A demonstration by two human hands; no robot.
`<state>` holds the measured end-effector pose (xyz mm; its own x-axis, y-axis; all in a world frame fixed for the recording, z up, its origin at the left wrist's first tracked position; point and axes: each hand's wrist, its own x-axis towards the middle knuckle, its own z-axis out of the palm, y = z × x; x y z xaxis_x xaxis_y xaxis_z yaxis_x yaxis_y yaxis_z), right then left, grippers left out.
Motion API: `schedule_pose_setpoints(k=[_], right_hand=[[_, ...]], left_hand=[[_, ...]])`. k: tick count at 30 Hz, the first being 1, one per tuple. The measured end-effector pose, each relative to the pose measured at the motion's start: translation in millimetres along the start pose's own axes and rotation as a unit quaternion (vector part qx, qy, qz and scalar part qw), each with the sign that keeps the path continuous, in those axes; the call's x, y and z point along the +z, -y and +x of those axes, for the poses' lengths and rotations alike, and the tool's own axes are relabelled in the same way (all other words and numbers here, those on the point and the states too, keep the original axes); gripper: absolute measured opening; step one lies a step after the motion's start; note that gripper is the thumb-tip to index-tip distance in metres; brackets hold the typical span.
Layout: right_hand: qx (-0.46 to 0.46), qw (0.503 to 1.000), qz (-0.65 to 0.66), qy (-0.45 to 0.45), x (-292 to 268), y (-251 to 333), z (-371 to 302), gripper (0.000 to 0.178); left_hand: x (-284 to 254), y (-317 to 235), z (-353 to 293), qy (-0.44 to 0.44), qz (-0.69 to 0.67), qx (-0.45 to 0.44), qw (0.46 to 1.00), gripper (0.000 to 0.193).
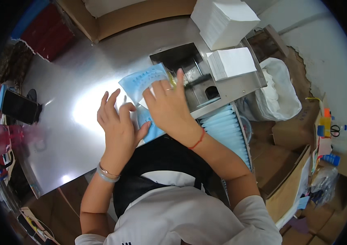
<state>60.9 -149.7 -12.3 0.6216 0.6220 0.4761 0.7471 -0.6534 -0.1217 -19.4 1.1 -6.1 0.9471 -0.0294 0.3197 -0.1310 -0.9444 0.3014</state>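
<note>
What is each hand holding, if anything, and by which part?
The right hand seems to hold the upper blue packet by its lower right part, though its fingertips are hidden. The left hand is open, with no visible hold.

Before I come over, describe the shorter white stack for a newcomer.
On the metal table, find the dark recess by the right hand. The shorter white stack sits at its right. It's visibly lower than its neighbour, the tall white stack just beyond.

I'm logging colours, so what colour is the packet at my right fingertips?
The packet is light blue with darker blue print, seen in the head view.
</note>
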Motion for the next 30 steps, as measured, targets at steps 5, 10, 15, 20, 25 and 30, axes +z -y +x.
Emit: schedule_pose_setpoints(k=[5, 10, 15, 20, 25, 30], right_hand=[[-0.020, 0.990, 0.063, -0.125, -18, -48, -5, 0.030], [0.174, 0.955, -0.188, -0.147, -42, -102, 0, 0.012], [0.160, 0.972, -0.147, -0.087, -54, -114, -2, 0.012], [0.138, 0.989, -0.053, 0.000, -78, -128, 0, 0.016], [0.137, 0.990, -0.036, 0.003, -80, -136, -3, 0.018], [0.131, 0.983, -0.109, -0.069, -80, -114, 4, 0.014]], left_hand=[[2, -13, -5, 0.041, 0.014, 0.040, 0.998, 0.049], [5, -16, 16, 0.016, -0.010, 0.097, 0.995, 0.047], [4, -9, 24, 0.119, -0.012, 0.021, 0.993, 0.041], [-4, -9, 24, 0.057, -0.051, 0.037, 0.996, 0.037], [3, -9, 18, 0.013, -0.101, 0.035, 0.994, 0.035], [7, -7, 15, 0.001, -0.080, 0.059, 0.995, 0.027]])
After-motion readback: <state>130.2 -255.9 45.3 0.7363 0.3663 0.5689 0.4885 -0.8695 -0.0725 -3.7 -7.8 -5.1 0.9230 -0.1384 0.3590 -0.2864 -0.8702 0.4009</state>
